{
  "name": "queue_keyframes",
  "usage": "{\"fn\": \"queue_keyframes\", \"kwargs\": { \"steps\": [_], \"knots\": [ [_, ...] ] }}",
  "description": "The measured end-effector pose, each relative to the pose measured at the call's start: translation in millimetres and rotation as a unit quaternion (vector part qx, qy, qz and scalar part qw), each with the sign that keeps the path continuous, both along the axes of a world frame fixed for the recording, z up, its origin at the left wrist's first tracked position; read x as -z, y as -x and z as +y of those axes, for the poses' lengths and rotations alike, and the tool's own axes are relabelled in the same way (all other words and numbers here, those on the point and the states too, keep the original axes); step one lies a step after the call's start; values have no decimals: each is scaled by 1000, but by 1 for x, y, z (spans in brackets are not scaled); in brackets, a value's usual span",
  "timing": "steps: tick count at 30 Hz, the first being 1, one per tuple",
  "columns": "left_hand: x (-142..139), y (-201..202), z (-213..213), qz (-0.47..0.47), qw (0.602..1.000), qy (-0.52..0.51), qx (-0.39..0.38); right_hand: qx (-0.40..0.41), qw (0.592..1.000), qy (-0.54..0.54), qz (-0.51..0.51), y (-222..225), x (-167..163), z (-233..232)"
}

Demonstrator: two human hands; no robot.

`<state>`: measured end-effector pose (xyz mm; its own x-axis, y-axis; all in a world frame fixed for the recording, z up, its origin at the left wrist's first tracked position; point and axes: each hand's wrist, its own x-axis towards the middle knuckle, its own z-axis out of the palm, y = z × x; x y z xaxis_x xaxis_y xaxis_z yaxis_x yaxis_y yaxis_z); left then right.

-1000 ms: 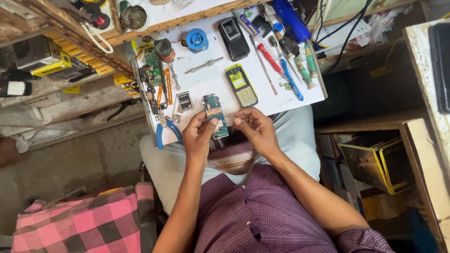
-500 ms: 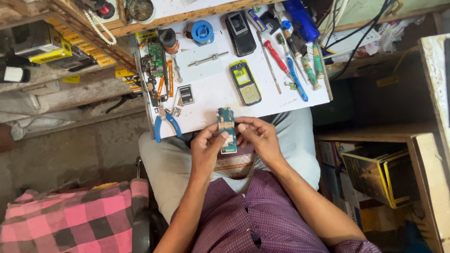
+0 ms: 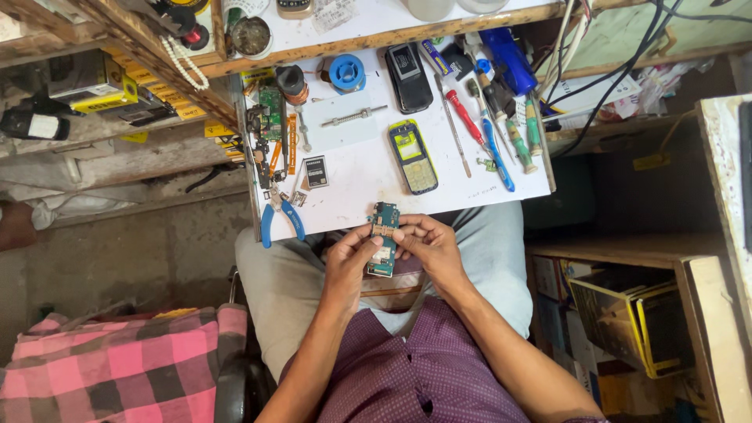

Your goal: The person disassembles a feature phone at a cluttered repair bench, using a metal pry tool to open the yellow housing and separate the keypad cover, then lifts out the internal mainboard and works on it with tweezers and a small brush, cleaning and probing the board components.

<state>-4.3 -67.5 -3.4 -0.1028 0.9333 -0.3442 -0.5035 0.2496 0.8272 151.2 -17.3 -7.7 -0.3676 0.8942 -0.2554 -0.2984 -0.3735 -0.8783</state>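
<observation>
A small blue-green phone circuit board (image 3: 383, 235) is held between both hands over the lap, just at the front edge of the white work board (image 3: 352, 176). My left hand (image 3: 349, 261) grips its left side. My right hand (image 3: 427, 244) pinches its right side, fingertips on the board's upper half. On the white board beyond lie a yellow-green phone frame (image 3: 413, 157) and a black phone (image 3: 408, 66).
Blue-handled pliers (image 3: 280, 215) lie at the board's near left. Several screwdrivers (image 3: 489, 117) lie at its right, a blue solder spool (image 3: 347, 72) and a small battery (image 3: 316, 171) further in. A pink checked cloth (image 3: 117, 368) lies bottom left, cartons (image 3: 627, 313) at right.
The view has shifted, so the work board and hands sit lower in the frame. Both hands keep hold of the circuit board, now slightly nearer the body.
</observation>
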Motion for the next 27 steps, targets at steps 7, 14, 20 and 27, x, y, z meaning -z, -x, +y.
{"fn": "queue_keyframes", "kwargs": {
  "steps": [7, 14, 20, 27],
  "knots": [
    [-3, 1, 3, -69, 997, 21, 2, 4, 1000, 7, 5, 1, -3, -1],
    [-3, 0, 2, -80, 996, 36, 2, 8, 1000, 8, 8, -1, -2, -3],
    [-2, 4, 2, 2, 1000, 10, 16, 12, 1000, 7, -7, -6, 1, -8],
    [-26, 34, 28, 146, 985, -29, 87, 11, 995, -81, 49, -16, -13, 2]
  ]
}}
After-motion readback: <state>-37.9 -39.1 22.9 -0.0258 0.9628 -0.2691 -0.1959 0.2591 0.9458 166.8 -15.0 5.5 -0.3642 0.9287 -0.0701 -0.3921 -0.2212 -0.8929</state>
